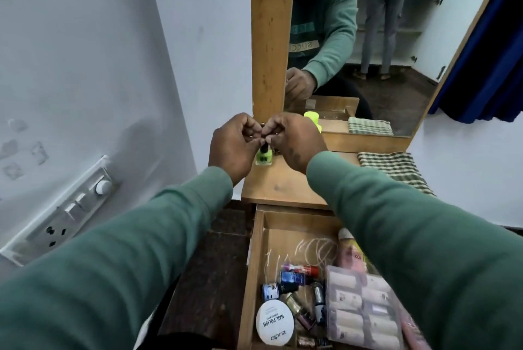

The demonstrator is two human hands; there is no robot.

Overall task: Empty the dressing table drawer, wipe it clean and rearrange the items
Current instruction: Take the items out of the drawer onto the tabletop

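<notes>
Fingers (254, 131) of left hand (232, 146) and right hand (295, 143) pinch small item (263, 126) over tabletop (283, 185) below mirror (396, 89).

Round white flat tub lid (275, 322) in wooden drawer (252, 264): "NAIL POLISH", brand "zudio"; smaller print unreadable. Green sweater reflection (304, 45) in mirror: letters "succ", rest hidden.

A white switchboard (65, 213) with a socket and a round dial is sitting on the pale left wall (85, 52), below faint sticker marks (17, 148). A dark blue curtain (486, 66) is hanging at the right. In the mirror (396, 89), a standing person (382, 10) in grey trousers is facing white shelves.
</notes>
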